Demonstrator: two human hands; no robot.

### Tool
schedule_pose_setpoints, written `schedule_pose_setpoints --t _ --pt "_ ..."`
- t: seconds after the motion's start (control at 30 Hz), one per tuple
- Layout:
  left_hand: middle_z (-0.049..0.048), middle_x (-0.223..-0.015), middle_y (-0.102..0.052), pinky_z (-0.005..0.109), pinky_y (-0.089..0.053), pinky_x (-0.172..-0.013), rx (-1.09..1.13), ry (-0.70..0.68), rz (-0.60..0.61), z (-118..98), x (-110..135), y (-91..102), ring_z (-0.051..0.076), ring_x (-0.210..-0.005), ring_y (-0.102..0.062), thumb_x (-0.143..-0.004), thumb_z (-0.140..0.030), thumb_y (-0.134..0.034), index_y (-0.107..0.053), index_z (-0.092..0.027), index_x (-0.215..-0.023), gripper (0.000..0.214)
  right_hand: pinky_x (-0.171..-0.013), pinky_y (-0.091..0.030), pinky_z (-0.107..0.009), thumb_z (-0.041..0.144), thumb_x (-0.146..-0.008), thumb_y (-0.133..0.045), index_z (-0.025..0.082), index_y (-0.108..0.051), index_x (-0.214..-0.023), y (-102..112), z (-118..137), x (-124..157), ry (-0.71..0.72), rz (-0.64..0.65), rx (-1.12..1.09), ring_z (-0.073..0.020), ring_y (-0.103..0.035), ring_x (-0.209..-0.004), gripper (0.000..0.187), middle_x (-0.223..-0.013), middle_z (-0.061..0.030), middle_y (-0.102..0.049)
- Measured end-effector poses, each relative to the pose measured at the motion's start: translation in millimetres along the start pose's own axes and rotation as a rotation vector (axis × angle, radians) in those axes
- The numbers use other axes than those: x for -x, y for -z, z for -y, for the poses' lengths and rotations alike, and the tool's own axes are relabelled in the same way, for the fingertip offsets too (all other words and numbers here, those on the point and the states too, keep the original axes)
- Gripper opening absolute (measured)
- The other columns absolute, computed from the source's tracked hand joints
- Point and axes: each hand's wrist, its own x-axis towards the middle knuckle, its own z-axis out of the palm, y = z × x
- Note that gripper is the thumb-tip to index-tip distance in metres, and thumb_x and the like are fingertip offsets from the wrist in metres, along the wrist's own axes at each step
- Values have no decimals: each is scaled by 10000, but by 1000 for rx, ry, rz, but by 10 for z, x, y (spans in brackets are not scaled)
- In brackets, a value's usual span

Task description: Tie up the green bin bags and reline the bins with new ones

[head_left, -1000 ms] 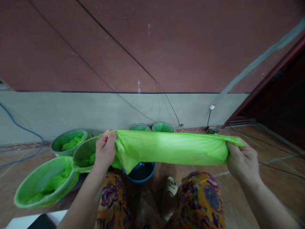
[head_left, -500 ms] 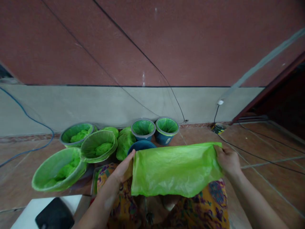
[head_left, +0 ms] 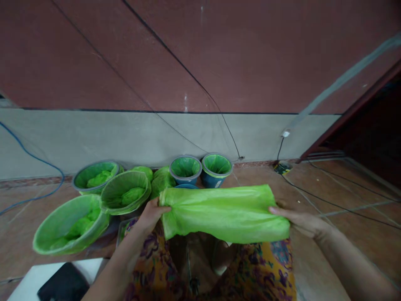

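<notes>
I hold a bright green plastic bag [head_left: 222, 212] stretched sideways above my lap. My left hand [head_left: 151, 214] grips its left end with closed fingers. My right hand [head_left: 302, 221] holds the right end, fingers extended along the edge with part of them behind the bag. Below the bag are my knees in patterned yellow and purple cloth [head_left: 250, 271]. Just beyond the bag's left part, a blue bucket [head_left: 186, 186] shows only its rim.
Along the wall stand several bins lined with green bags: three large ones [head_left: 70, 223] [head_left: 125, 196] [head_left: 95, 177] at left, two small blue ones [head_left: 185, 169] [head_left: 216, 168] in the middle. A white surface with a black object [head_left: 64, 284] lies bottom left. Cables [head_left: 328, 202] cross the tiled floor at right.
The bag was stretched high and narrow, then spread flat in front of me, and is now folded into a narrower band held lower. The view has tilted down a little.
</notes>
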Motion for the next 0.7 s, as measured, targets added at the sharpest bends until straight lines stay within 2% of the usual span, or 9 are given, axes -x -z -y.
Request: schedule_pose_setpoints --t 0.07,0.17,0.3,0.47,0.6,0.7 --pt "55 -818 -738 387 -538 -771 -3 -10 -10 -92 3 43 262 -771 -690 -503 -198 -790 -663 -113 -933 456 -881 -551 -381 374 -644 -768 194 -685 -1055 -11 -22 30 -29 115 36 -261 -686 -962 456 -1082 -99 -714" --pt "42 -808 -744 370 -542 -750 -25 -24 -5 -162 12 93 253 -758 -692 -519 -201 -791 -683 -132 -921 422 -862 -557 -371 399 -633 -773 165 -713 -970 18 -75 -18 -62 148 125 -260 -701 -902 416 -1009 -103 -734" --pt "44 -786 -744 354 -543 -728 -124 -49 -7 -236 -2 154 247 -737 -687 -542 -242 -797 -699 -138 -852 341 -808 -573 -362 445 -610 -786 146 -719 -895 55 -102 -107 -1 62 174 -253 -710 -829 418 -925 -103 -748" --pt "60 -803 -739 349 -545 -739 -255 -116 65 -334 -23 189 253 -781 -679 -591 -331 -786 -706 -144 -826 311 -838 -564 -343 449 -681 -748 207 -677 -1042 -16 -74 -135 189 -45 51 -223 -701 -889 441 -1034 -75 -730" --pt "63 -801 -732 351 -553 -703 -271 -116 92 -339 -33 224 253 -755 -678 -606 -371 -778 -696 -157 -865 346 -762 -582 -333 434 -682 -742 229 -636 -1101 -85 -85 -197 192 -93 -9 -215 -710 -834 479 -1024 -53 -732" --pt "78 -819 -731 355 -555 -673 -165 -112 80 -328 4 242 268 -747 -684 -575 -345 -796 -693 -163 -898 384 -731 -585 -349 437 -682 -728 202 -638 -1085 -94 -84 -235 169 -127 -2 -225 -712 -790 474 -983 -75 -739"
